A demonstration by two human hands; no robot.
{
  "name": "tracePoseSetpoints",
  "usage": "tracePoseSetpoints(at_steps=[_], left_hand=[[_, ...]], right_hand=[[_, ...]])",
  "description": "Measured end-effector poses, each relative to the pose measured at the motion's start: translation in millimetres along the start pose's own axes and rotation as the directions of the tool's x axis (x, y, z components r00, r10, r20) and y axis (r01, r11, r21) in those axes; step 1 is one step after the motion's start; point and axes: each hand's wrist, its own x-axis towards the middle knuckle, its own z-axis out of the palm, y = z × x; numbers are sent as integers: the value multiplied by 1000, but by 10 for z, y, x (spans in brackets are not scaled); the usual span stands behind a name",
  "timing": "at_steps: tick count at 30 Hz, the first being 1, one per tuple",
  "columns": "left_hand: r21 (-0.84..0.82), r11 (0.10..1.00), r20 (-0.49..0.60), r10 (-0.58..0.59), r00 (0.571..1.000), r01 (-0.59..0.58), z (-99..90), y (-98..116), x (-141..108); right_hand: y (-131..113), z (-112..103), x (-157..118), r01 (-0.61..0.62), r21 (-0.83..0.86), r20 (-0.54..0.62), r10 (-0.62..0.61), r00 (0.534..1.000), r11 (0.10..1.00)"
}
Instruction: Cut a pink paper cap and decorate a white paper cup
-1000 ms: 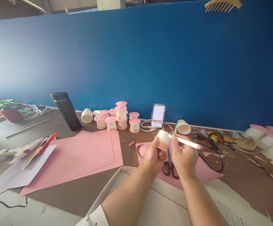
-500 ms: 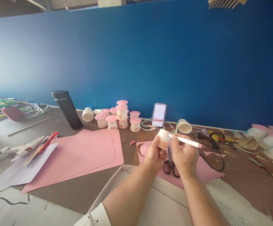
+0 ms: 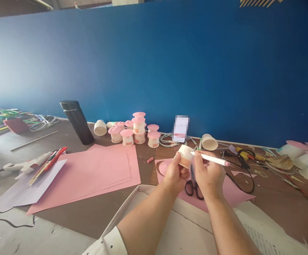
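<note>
My left hand (image 3: 175, 174) grips a small white paper cup (image 3: 185, 153) with an orange-brown patch on its side. In my right hand (image 3: 209, 173) is a white marker (image 3: 214, 159) with a pink end, its tip at the cup's side. Under my hands lie black-handled scissors (image 3: 194, 189) on a pink sheet (image 3: 233, 189). A pink paper disc (image 3: 163, 168) is just left of the cup. Farther back stand several paper cups with pink paper roofs (image 3: 127, 136), some stacked, with windows and doors drawn on them.
Pink sheets (image 3: 90, 177), a glue gun (image 3: 27, 164) and a red utility knife (image 3: 51, 163) lie left. A black flask (image 3: 78, 122) stands near the blue partition (image 3: 154, 63). Behind my hands are a phone (image 3: 180, 128) and a loose cup (image 3: 209, 141); cables and more cups (image 3: 302, 161) lie right.
The view has shifted slightly. My hands keep nearly the same pose, with the marker tip still at the cup.
</note>
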Motion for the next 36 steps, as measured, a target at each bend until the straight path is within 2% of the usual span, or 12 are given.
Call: tracePoseSetpoints(at_steps=[10, 29, 36], left_hand=[[-26, 1000, 47, -15, 999, 16, -7, 13, 16], [-72, 997, -3, -18, 1000, 18, -6, 23, 19], [-83, 996, 15, -26, 1000, 27, 3, 32, 15]], right_hand=[[-14, 15, -7, 2, -23, 5, -2, 1000, 1000], [-15, 32, -22, 9, -28, 29, -8, 1000, 1000], [-23, 36, -31, 13, -32, 38, -12, 999, 999]])
